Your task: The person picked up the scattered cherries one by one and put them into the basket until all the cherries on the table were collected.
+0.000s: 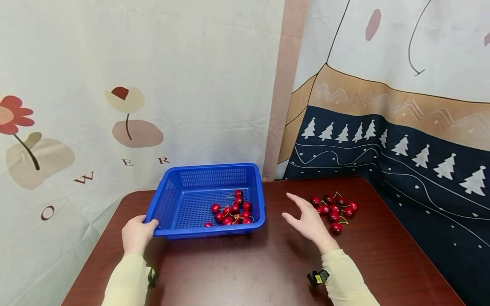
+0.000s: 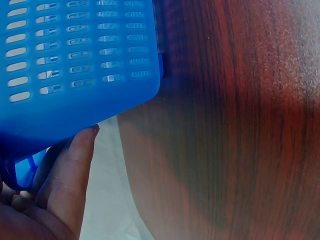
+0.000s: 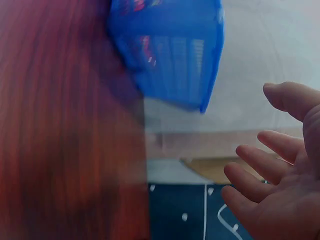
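My left hand (image 1: 138, 233) grips the near left corner of a blue plastic basket (image 1: 209, 230), thumb over the rim and fingers beneath it. In the left wrist view, the fingers (image 2: 75, 175) curl under the edge of the slotted basket wall (image 2: 75, 107). Red cherries (image 1: 234, 208) with green stems are gathered toward the right side inside the basket. Between the basket and a loose pile of cherries (image 1: 334, 213), my right hand (image 1: 311, 221) is held over the table with thumb and fingers spread, holding nothing. The right wrist view shows its open palm (image 3: 295, 200) facing the basket.
The dark reddish-brown wooden table (image 1: 214, 272) has rounded back corners. A pale curtain (image 1: 214, 85) with printed flowers hangs right behind the basket. To the right, a navy fabric (image 1: 405, 170) with white trees runs along the table edge.
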A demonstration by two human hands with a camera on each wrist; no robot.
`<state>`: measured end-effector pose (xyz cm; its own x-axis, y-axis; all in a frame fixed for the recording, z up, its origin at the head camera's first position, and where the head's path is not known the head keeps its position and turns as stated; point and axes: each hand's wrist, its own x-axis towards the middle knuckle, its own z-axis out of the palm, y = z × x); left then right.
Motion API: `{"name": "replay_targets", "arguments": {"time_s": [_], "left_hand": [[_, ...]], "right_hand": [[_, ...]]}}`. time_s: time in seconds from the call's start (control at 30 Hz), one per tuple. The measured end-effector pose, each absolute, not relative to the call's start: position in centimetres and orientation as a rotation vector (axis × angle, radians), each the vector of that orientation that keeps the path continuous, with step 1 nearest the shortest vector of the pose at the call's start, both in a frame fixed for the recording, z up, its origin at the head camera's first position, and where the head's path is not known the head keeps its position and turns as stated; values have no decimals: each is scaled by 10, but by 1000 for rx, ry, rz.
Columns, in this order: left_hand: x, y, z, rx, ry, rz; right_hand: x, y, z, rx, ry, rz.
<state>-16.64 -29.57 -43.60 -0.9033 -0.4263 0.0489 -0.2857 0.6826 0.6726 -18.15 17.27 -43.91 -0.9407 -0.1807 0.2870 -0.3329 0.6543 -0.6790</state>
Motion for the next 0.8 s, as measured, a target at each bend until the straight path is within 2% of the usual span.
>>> {"name": "replay_targets", "arguments": {"time_s": [0.43,0.8], "left_hand": [[-166,-297,-436,566,-2691,-1016],[-166,-297,-437,558,-2688,-1013]], "right_hand": [[-178,238,-455,347,-2722,961],[-174,288,-448,284,-2790,845]]}}
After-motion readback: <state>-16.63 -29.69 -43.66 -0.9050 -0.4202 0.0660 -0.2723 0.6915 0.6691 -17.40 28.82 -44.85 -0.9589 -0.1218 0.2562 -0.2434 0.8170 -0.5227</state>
